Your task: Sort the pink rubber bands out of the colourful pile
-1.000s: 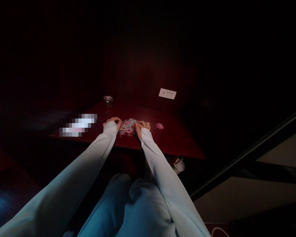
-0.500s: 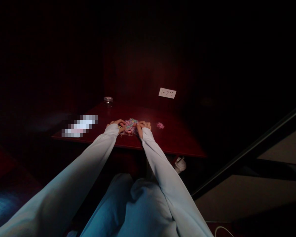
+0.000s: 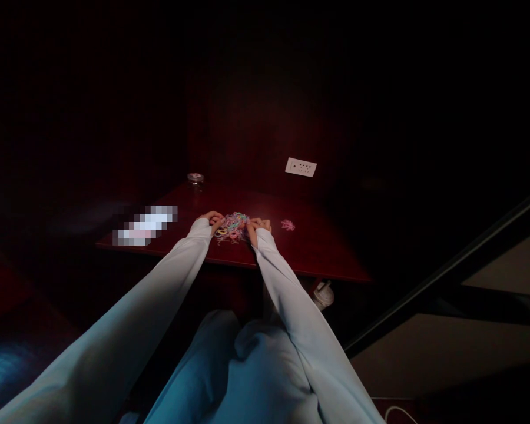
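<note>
A tangled pile of thin, multicoloured hair ties point(image 3: 232, 227), with pink, green, yellow and lilac loops, lies on the dark red table between my hands. At its left edge, my left hand point(image 3: 214, 219) has its fingers bent and closed. My right hand point(image 3: 258, 225) touches the pile's right side with curled fingers pressed together. Anything inside either hand's grip is too small to make out. Farther right, a small heap of pink hair ties point(image 3: 288, 225) sits apart from the pile.
The table point(image 3: 318, 253) ends close to my lap. A clear lidded jar point(image 3: 195, 179) stands at the back left. A blurred-out pale item point(image 3: 148, 226) lies on the left side. On the back panel is a white power socket point(image 3: 301, 167).
My left hand has shifted slightly up at the pile's edge, uncovering more of the yellow loops. My right hand stays at the same side. The view has shifted a little.
</note>
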Available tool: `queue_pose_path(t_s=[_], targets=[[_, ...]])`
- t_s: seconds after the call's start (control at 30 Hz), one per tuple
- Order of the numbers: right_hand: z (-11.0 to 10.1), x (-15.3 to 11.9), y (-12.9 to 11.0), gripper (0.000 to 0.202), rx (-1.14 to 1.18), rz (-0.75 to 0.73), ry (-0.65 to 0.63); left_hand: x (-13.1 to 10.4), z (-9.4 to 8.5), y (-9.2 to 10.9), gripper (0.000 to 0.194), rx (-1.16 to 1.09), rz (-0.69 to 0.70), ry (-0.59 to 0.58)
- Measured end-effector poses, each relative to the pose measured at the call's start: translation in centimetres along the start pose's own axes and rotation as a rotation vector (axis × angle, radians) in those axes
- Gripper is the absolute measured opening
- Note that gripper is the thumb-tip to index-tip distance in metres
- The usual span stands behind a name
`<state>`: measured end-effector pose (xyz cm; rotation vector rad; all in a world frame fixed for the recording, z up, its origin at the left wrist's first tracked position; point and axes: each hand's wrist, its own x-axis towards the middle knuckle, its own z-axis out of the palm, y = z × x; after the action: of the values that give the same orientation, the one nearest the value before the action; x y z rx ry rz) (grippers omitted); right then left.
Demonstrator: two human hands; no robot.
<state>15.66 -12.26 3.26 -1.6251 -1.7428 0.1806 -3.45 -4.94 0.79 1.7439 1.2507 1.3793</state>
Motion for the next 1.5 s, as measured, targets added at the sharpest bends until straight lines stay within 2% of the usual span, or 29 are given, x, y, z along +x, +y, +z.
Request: queue_pose_path(t_s=[0.2,0.33,0.5,0.8,1.03,1.5], targets=[[-0.2,-0.3,-0.1,0.032,-0.03,-0.042,0.021,0.0,0.2,0.0,0.023,-0.005,-0.016,0.054],[-0.2,-0.7,-0.4,0.032,-0.051,-0.175,-0.039,0.1,0.2,-0.1,0.023,-0.014,-0.015,0.042],[0.6,-1.0,-0.4,0.03,-0.189,-0.307,-0.111,0.1,0.2,-0.3,0.022,-0.011,0.005,0.029],[0.0,-1.2,-0.9,0.035,-0.171,-0.216,-0.047,0.3,0.0,-0.4,0.022,0.017,-0.011,0.008],[0.4,-0.9,-0.4,0.033,-0.156,-0.192,0.003,-0.1,0.2,-0.1,0.023,-0.03,0.002,0.007],[0.2,-0.9,-0.5,0.032,-0.143,-0.166,-0.004,-0.4,-0.2,0.1,0.027,0.034,0.026,-0.013]])
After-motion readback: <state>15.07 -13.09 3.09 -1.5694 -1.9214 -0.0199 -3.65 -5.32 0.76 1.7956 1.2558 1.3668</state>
